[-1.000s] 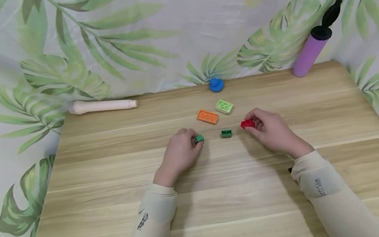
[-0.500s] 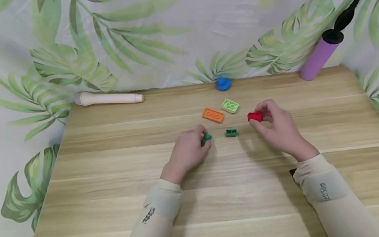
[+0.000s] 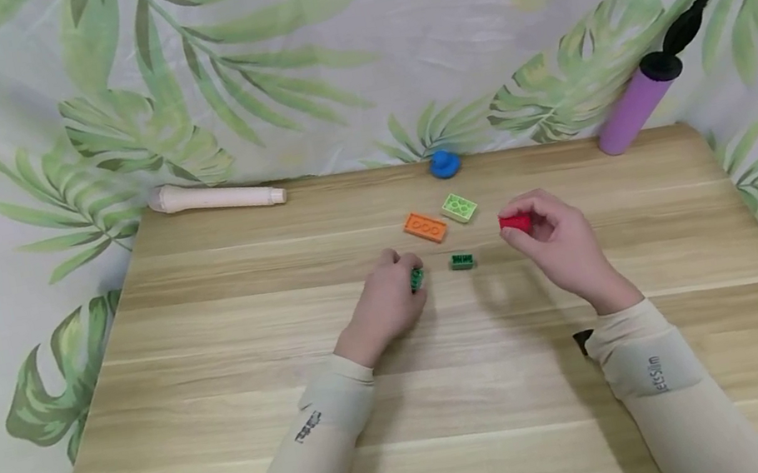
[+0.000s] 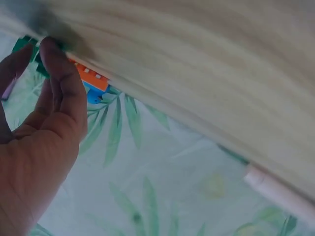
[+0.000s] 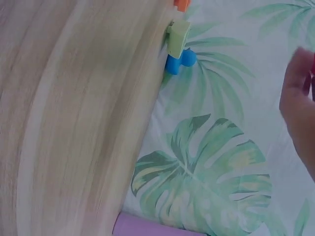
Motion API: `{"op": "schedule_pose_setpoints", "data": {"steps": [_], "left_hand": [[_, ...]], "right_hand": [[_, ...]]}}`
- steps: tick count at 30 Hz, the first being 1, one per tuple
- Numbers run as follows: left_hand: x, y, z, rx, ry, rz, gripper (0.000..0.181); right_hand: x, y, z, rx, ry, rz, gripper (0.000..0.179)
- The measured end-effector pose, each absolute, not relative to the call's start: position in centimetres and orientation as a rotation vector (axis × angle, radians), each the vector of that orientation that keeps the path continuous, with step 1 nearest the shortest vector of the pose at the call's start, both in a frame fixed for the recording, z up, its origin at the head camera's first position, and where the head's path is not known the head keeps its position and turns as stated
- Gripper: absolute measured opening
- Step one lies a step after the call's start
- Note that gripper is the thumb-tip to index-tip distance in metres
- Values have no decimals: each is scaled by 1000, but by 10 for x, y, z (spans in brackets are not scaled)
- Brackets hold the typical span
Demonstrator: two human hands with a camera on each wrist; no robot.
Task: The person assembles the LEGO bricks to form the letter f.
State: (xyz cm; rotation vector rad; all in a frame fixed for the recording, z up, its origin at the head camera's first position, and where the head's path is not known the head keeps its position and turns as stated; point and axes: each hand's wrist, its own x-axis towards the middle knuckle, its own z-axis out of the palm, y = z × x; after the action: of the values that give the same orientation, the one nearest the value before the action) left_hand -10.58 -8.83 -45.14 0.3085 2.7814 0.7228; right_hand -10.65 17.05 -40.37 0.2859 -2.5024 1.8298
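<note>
Bricks, five in all: green, two; red, one; orange, one; lime, one. One green brick (image 3: 417,279) is pinched between thumb and fingers of the left hand (image 3: 382,299), low over the table (image 3: 215,341); the red brick (image 3: 515,223) is gripped likewise by the right hand (image 3: 559,243), apparently raised. Fingertip holds seem chosen because the pieces are small, leaving part of each exposed. The second green brick (image 3: 462,261) is set between the hands, within easy reach of both. The orange brick (image 3: 425,226) and lime brick (image 3: 459,208) are laid just beyond it, hollow undersides up, probably for steady rest. Placed along the back edge, seemingly out of the way: blue duck-like toy (image 3: 445,164), one; purple pump-like cylinder (image 3: 638,106), one; pale microphone-like stick (image 3: 220,197), one.
</note>
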Motion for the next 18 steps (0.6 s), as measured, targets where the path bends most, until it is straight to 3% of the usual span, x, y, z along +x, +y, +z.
{"op": "schedule_pose_setpoints", "data": {"steps": [7,14,18], "left_hand": [[-107,-94,-448,322,2740,730,43],[-106,-98,-450,373,2759,706,34],[-107,-98,-450,373,2762,704,33]], "right_hand": [[-108,169,-403,283,-2551,1801,39],[-106,162,-401,242,-2463,1748,30],[-106,159,-400,289,-2413,1774,39]]}}
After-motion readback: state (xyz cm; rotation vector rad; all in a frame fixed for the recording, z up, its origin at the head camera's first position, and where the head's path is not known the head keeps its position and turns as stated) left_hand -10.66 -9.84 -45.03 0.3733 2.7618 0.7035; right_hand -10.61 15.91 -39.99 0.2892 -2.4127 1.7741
